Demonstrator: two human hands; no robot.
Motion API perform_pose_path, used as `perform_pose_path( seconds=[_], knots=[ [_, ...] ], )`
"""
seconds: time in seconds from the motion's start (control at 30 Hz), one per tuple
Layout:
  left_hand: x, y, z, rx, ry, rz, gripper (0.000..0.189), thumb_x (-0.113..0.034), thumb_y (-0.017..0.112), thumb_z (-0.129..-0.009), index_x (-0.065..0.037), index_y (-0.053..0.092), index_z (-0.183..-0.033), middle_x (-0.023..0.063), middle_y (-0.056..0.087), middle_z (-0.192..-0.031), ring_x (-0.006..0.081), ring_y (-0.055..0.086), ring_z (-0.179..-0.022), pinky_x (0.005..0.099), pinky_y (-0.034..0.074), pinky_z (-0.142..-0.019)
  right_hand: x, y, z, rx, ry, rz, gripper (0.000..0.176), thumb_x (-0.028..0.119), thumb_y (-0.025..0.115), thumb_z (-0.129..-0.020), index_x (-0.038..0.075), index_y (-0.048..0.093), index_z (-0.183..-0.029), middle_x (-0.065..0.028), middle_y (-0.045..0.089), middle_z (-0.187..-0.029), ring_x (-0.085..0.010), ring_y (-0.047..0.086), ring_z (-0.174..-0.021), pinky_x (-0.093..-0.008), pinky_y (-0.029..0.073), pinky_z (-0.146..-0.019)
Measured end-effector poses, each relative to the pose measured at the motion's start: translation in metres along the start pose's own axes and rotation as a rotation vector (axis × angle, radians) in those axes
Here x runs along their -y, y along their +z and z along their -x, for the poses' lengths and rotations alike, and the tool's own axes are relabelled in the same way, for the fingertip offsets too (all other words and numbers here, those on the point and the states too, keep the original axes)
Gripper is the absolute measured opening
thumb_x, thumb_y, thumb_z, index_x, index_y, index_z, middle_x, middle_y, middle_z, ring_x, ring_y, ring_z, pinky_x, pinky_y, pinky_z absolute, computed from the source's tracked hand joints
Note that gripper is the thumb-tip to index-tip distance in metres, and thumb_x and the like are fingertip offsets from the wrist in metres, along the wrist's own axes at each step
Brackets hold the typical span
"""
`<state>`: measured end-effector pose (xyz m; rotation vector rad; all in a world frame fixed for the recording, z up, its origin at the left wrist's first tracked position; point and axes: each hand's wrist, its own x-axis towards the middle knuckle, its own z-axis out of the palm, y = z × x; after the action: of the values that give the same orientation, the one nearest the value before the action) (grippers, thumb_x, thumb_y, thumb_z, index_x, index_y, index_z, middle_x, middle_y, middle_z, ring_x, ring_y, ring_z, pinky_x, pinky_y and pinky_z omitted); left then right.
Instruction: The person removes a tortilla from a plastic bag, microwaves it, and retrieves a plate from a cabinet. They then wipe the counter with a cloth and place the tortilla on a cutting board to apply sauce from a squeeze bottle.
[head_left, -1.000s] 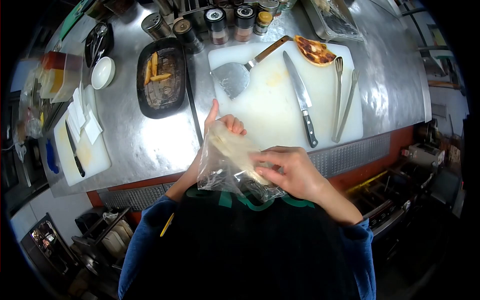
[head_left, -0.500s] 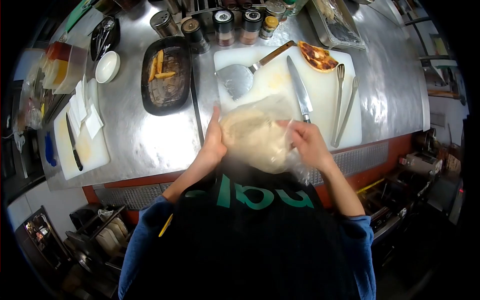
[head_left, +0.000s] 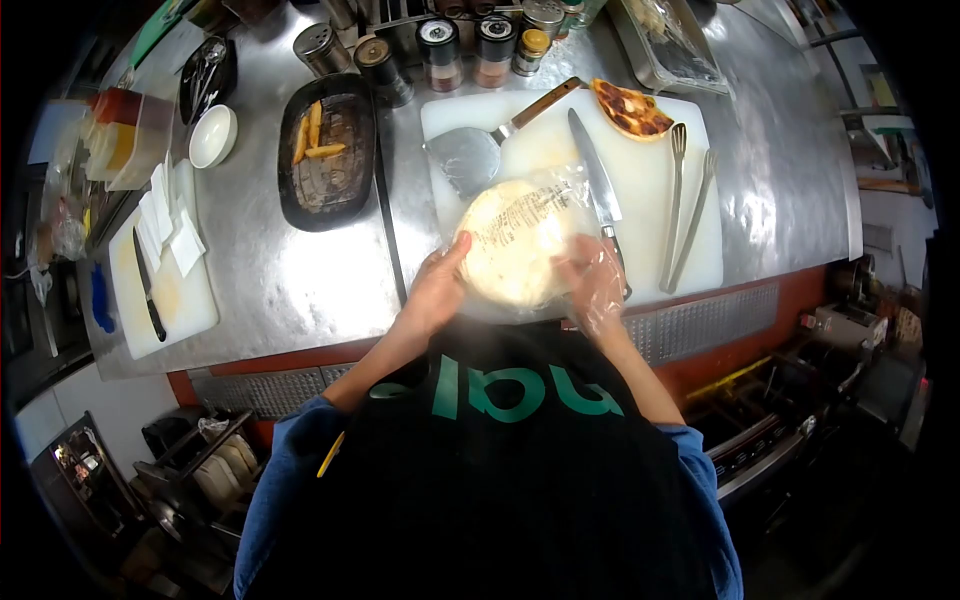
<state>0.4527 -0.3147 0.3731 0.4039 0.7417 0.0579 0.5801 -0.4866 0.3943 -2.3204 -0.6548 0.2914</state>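
1. Left hand [head_left: 438, 285], a bit below and left of centre: thumb on the edge of the bread [head_left: 508, 255], fingers curled below it, so it's holding the left side through the plastic.
2. Right hand [head_left: 592, 272], just right of centre: it's under the clear plastic, fingertips up at the bread's right edge. Kinda blurry, so I can't tell if those fingers are pinching or just resting there.
3. The bread is round, pale and mid-frame, in a clear bag [head_left: 572, 188] with dark print across the top. It overlaps the lower left of the white board [head_left: 645, 210]; can't tell if it touches.
4. On that board, just above the bread: spatula [head_left: 468, 160], wooden handle pointing up right. Knife [head_left: 592, 160] right beside the bag, tip up, then tongs [head_left: 674, 215] further right. Half a pizza [head_left: 632, 112] at the top edge.
5. Upper left of centre: black pan [head_left: 325, 195] with a few fries [head_left: 325, 152] in it, shakers [head_left: 440, 60] above to the right.
6. Far left: white bowl [head_left: 213, 137], and below it a second board [head_left: 190, 305] with napkins [head_left: 185, 248] and another knife [head_left: 148, 285].
7. Upper right: metal tray [head_left: 685, 86].
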Motion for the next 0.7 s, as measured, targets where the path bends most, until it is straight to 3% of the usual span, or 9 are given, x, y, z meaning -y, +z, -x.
perform_pose_path(
  seconds=[0.1,0.43,0.5,0.63,0.7],
  knots=[
    [0.006,-0.008,-0.005,0.030,0.005,0.105,0.053,-0.030,0.056,-0.089,0.006,0.040,-0.126,0.0162,0.051,-0.123,0.0226,0.050,-0.113,0.0367,0.038,-0.098,0.013,0.003,-0.008,0.008,0.117,-0.177,0.034,0.015,0.070,-0.073,-0.004,0.059,-0.099,-0.0128,0.057,-0.087,-0.0238,0.061,-0.072,-0.0339,0.049,-0.065],
    [0.000,-0.020,-0.002,0.084,-0.012,0.096,0.047,-0.017,0.054,-0.090,0.009,0.038,-0.126,0.0200,0.050,-0.123,0.0271,0.051,-0.112,0.0395,0.040,-0.097,-0.014,0.017,-0.011,-0.041,0.109,-0.314,0.026,0.011,0.069,-0.074,-0.005,0.060,-0.093,-0.0092,0.060,-0.080,-0.0167,0.060,-0.068,-0.0278,0.048,-0.059],
    [0.003,-0.026,-0.007,0.085,-0.019,0.085,0.046,-0.013,0.054,-0.089,0.010,0.037,-0.126,0.0204,0.050,-0.122,0.0273,0.051,-0.111,0.0397,0.040,-0.097,-0.028,0.020,-0.011,-0.022,0.256,-0.521,0.024,0.012,0.069,-0.075,-0.004,0.061,-0.091,-0.0079,0.062,-0.077,-0.0144,0.059,-0.068,-0.0265,0.048,-0.059],
    [-0.002,-0.020,-0.002,0.140,0.008,-0.032,0.044,-0.005,0.052,-0.087,0.012,0.038,-0.125,0.0201,0.053,-0.118,0.0265,0.053,-0.108,0.0393,0.042,-0.095,-0.025,0.014,-0.011,-0.024,0.202,-0.376,0.024,0.012,0.068,-0.076,-0.004,0.061,-0.092,-0.0072,0.063,-0.078,-0.0132,0.059,-0.068,-0.0252,0.047,-0.060],
    [-0.003,-0.017,0.000,0.115,0.020,-0.052,0.043,-0.004,0.052,-0.086,0.012,0.039,-0.124,0.0200,0.053,-0.117,0.0259,0.054,-0.107,0.0381,0.044,-0.093,-0.012,0.007,-0.013,0.013,0.302,-0.390,0.025,0.012,0.070,-0.074,-0.004,0.060,-0.092,-0.0077,0.063,-0.077,-0.0135,0.058,-0.068,-0.0251,0.047,-0.062]
  ],
)
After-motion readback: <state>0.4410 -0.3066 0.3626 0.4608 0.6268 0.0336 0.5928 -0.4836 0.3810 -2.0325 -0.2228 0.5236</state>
